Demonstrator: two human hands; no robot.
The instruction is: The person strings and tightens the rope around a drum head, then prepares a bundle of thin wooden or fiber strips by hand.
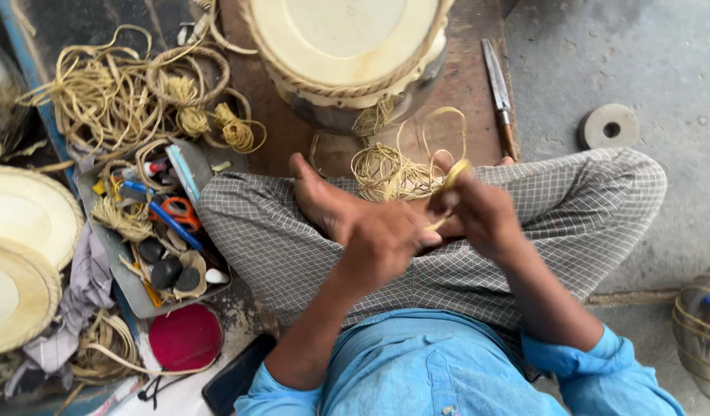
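I sit cross-legged in checked trousers, both hands meeting over my lap. My left hand and my right hand are both closed on a thin yellowish strap, which leads up from my fingers to a loose coil of the same strap on the wooden board. Just beyond the coil stands a drum with a pale skin head and a rope-laced rim. My bare foot rests beside my left hand.
A knife lies on the board right of the drum. A tray at left holds scissors, pens and stones, with strap bundles behind it. Also present: drum heads, a red round lid, a stone ring.
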